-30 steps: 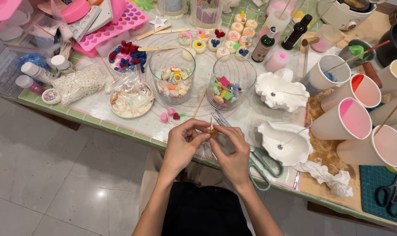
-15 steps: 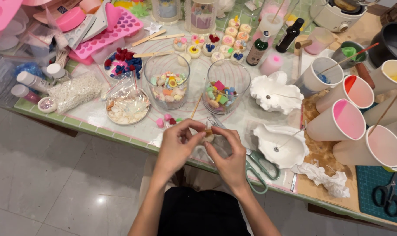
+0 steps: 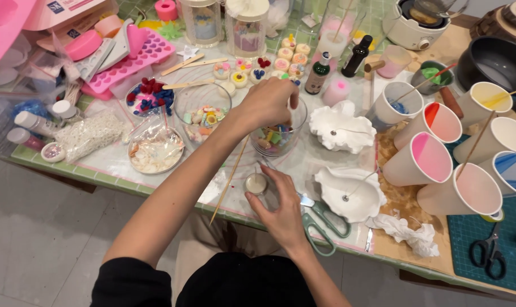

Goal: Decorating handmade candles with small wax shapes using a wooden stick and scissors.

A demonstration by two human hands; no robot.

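Observation:
My left hand (image 3: 267,102) reaches forward across the table and hangs over a glass jar (image 3: 276,142) of small coloured wax pieces, fingers bent down at its far rim. Whether it holds anything is hidden. My right hand (image 3: 280,207) rests near the table's front edge, with thumb and fingers around a small round cream candle (image 3: 257,183) that sits on the mat. A thin wooden skewer (image 3: 228,182) lies slanted just left of it, under my left forearm.
A second glass jar (image 3: 203,115) of pieces stands to the left, with a dish of shells (image 3: 155,150) in front of it. Two white shell-shaped moulds (image 3: 349,193), green scissors (image 3: 326,222), a crumpled tissue (image 3: 408,233) and several paper cups (image 3: 428,159) crowd the right.
Both hands held the small candle together above the table edge. Now it stands on the mat under my right hand, and my left hand has stretched forward over the jar.

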